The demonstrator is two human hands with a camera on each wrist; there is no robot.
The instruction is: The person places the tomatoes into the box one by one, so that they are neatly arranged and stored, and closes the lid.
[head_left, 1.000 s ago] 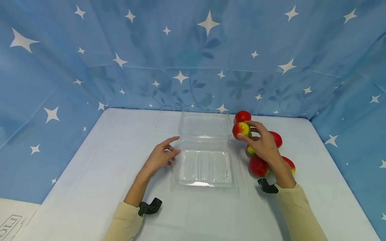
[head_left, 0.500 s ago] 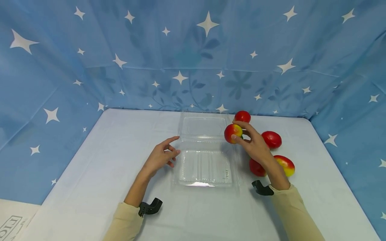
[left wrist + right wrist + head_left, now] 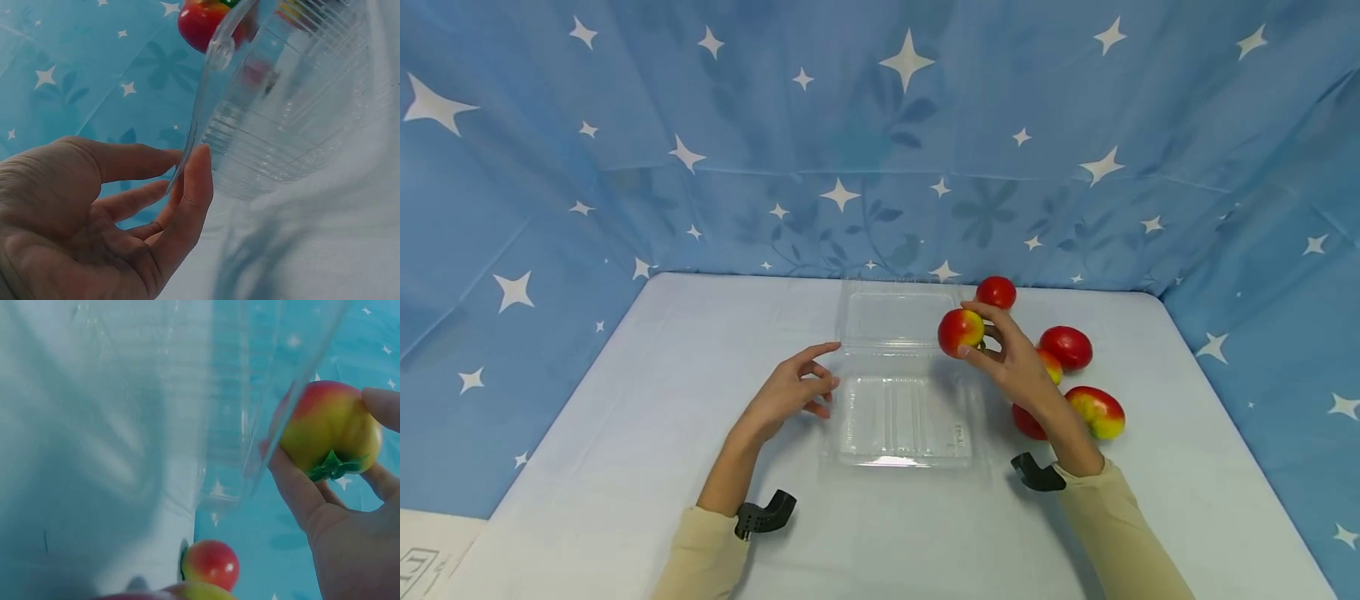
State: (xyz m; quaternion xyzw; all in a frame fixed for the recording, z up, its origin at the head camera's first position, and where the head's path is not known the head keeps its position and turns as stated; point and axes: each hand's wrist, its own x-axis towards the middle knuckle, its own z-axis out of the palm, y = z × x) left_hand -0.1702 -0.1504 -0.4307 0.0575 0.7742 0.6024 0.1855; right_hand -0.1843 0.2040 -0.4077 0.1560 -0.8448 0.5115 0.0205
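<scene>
My right hand [image 3: 1017, 367] grips a round red-and-yellow fruit [image 3: 958, 332] with a green leafy calyx, tomato-like in shape. In the right wrist view this fruit [image 3: 340, 428] sits between thumb and fingers, partly seen through the container's clear wall. Below it lies a clear hinged plastic container [image 3: 898, 461], its lid [image 3: 898, 317] folded back toward the curtain and its ribbed base nearer me. The left hand [image 3: 793, 387] is at the container's left side; in the left wrist view its thumb and a finger pinch the clear rim [image 3: 199, 119].
Right of the container lie more fruits: a red one [image 3: 996, 292] at the back, a red oval one [image 3: 1066, 347], and a red-yellow one [image 3: 1097, 412]. Others are partly hidden by the right hand. A blue starry curtain [image 3: 737, 167] borders the white table [image 3: 625, 450].
The right hand has carried the fruit leftward, from beside the pile to over the container's right side. The left hand keeps its place. The head view has shifted slightly.
</scene>
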